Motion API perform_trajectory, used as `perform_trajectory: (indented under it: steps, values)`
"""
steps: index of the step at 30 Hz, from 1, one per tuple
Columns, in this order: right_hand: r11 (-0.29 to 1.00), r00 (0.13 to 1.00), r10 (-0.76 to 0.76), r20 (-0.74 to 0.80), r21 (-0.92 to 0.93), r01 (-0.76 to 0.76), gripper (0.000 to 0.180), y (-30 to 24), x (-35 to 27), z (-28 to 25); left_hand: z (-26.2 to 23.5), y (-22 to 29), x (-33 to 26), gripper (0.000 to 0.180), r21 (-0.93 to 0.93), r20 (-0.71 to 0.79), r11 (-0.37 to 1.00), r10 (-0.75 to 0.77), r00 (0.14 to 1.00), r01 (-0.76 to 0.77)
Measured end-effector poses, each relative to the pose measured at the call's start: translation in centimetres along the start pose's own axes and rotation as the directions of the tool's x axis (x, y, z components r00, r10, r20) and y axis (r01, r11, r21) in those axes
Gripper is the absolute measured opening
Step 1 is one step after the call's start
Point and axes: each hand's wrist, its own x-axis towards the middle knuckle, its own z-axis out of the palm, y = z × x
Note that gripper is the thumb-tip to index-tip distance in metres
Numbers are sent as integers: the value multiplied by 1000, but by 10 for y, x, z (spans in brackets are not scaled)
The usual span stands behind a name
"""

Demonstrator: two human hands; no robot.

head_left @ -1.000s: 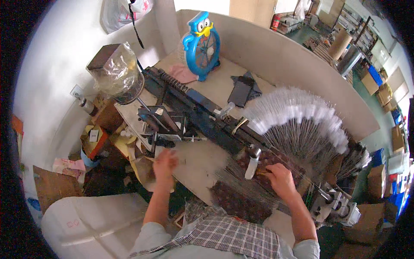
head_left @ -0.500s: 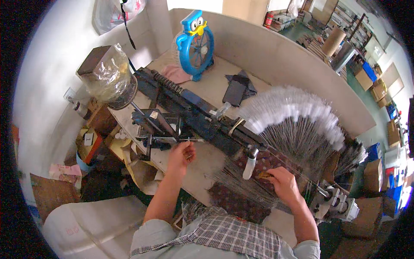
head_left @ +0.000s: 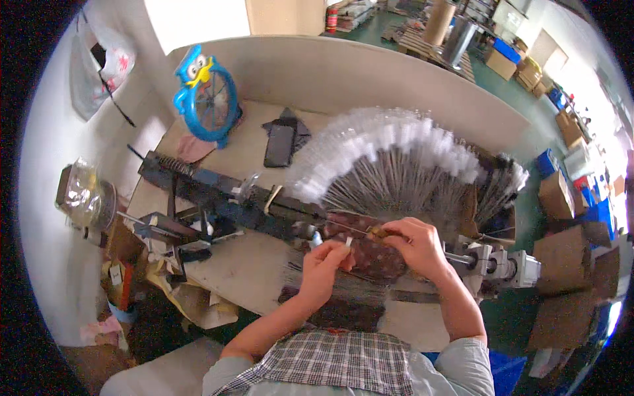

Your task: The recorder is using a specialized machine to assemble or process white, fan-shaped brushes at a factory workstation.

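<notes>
Your bench [head_left: 254,265] carries a fan of grey wires [head_left: 396,175] with white ends beyond a dark red cloth [head_left: 382,263]. Over it, your right grip [head_left: 420,247] is closed on a small yellow-brown piece [head_left: 377,231], a thin wire [head_left: 350,227] reaching left from it; your left grip [head_left: 323,267] pinches a tiny white bit [head_left: 349,241].

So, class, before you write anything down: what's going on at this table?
A person is working with both bare hands close together. The left hand pinches a small white piece; the right hand holds a small yellowish-brown piece, too small to identify. Beyond them, white-tipped wires lie fanned out, and a long black machine stands to the left.
</notes>
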Motion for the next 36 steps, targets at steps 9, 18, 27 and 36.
perform_trajectory:
  steps: [9,18,27,36]
  values:
    - [918,975,146,167,344,-196,23,26,-13,-9,33,-17,28,17,189,4,982,-22,1000,21]
    - [917,922,-361,-138,-234,324,12,-9,23,16,21,5,16,15,-35,-274,999,22,962,-33]
    - [971,979,-202,39,-126,205,20,-13,39,37,14,2,24,21,-46,-188,999,14,982,-23]
    - [996,996,-87,8,6,87,24,-18,32,40,22,13,24,36,-188,-190,979,-115,975,79]
